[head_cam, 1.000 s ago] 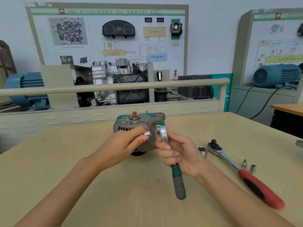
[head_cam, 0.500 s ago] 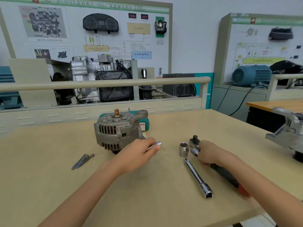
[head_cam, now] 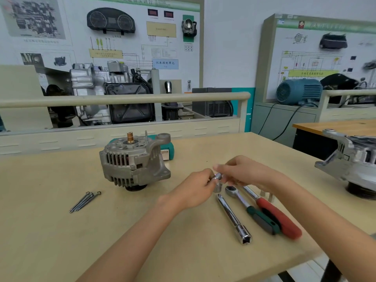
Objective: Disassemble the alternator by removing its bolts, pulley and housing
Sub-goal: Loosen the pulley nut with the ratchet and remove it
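1. Alternator [head_cam: 134, 161] stands on the counter [head_cam: 50, 231], pulley end down, copper-coloured shaft tip up. Nobody is holding it; both hands are off to its right.
2. Bolts [head_cam: 84, 201]: a bundle of long thin ones lies on the counter, left of and in front of the alternator, apart from it.
3. Left hand [head_cam: 195, 192]: fingers curled, pinching a small chrome socket [head_cam: 217, 177]. Right hand [head_cam: 248, 173] meets it from the other side, fingertips on the same piece. Exact hold of the right fingers is blurred; they look bent round it.
4. A second socket [head_cam: 218, 188] sits just below the hands, on or close to the counter; cannot tell if it touches the first.
5. Tools on the counter right of the hands: extension bar [head_cam: 234, 217], green-handled ratchet [head_cam: 252, 210], red-handled ratchet [head_cam: 274, 214], the two ratchets side by side.
6. Handling judgement: alternator is a cast metal body with copper windings inside, so likely heavy, rigid, and stable on its own. Ribbed housing and mounting ears offer the surest hold; avoid the shaft tip and the thin stud beside it.
7. Socket is small, smooth and polished, likely slippery; a fingertip pinch suits it.
8. Judged step: picking or fitting a socket for the pulley nut.
9. Another alternator [head_cam: 354, 159] sits at the right edge.
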`<state>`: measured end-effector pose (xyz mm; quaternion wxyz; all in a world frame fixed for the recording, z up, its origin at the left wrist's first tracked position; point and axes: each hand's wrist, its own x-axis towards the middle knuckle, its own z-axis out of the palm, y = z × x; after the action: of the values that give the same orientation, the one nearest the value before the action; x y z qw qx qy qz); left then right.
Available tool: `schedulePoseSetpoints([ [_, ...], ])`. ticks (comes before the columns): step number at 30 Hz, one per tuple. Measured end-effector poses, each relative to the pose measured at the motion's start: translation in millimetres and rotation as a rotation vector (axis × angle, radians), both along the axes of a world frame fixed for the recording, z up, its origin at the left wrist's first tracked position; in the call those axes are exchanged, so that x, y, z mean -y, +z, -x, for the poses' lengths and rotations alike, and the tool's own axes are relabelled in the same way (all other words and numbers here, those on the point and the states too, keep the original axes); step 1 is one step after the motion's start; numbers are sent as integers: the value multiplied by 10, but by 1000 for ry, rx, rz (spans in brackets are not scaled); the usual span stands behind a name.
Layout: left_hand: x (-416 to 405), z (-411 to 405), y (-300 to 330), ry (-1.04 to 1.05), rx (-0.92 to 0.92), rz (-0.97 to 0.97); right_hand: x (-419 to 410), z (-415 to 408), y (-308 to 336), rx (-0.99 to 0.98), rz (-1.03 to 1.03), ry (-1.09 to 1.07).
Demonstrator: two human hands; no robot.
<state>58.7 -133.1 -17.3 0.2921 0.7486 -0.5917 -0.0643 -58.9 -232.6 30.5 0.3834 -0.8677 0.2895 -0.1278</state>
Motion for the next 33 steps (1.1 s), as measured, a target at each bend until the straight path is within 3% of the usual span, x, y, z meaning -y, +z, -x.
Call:
schedulePoseSetpoints([
  [6, 135, 32, -39, -12, -167, 47, 79, 70, -129, 77, -206, -42],
  [9, 145, 6, -40, 30, -263, 4, 178, 138, -157, -5, -51, -68],
  [12, 149, 1, 9, 68, -347, -51, 206, 168, -170, -164, 184, 41],
  [16, 152, 56, 71, -26, -335, -135, 135, 145, -222, -299, 266, 205],
  [20, 151, 130, 89, -91, -390, -114, 136, 88, -275, -323, 467, 187],
  [22, 158, 147, 83, -98, -452, -11, 161, 84, -203, -175, 342, 124],
  [27, 170, 217, 100, -11, -599, 320, 108, 141, -93, 26, -191, 95],
  [30, 198, 260, 84, 12, -751, 411, 97, 117, -144, 201, -481, 65],
  [33, 215, 289, 66, 23, -866, 468, 92, 78, -176, 334, -633, 40],
])
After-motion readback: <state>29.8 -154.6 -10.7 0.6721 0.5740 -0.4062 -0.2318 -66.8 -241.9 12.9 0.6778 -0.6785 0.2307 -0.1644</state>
